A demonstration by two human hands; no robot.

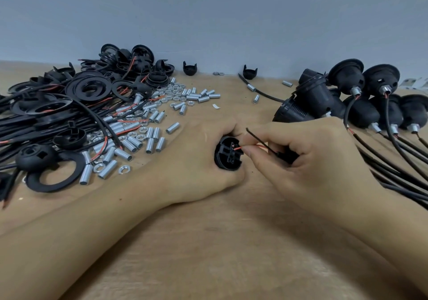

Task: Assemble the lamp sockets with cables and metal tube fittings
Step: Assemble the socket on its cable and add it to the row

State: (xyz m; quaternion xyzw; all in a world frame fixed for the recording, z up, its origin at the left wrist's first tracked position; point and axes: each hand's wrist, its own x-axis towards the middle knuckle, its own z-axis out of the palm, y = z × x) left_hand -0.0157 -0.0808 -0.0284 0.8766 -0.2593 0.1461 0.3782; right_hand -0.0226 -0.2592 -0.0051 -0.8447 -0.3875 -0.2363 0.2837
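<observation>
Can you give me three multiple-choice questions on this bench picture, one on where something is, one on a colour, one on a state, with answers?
1. Where do the finished sockets with cables lie?
A. far right of the table
B. near left corner
C. on the wall

2. What colour is the thin wire at the socket's terminal?
A. green
B. red
C. white

3. What is the left hand doing?
A. lying flat and open
B. pointing at the nuts
C. gripping the socket

Answers: A, the finished sockets sit at the right of the table; B, the wire pinched by the right hand is red; C, the left hand curls round the socket.
</observation>
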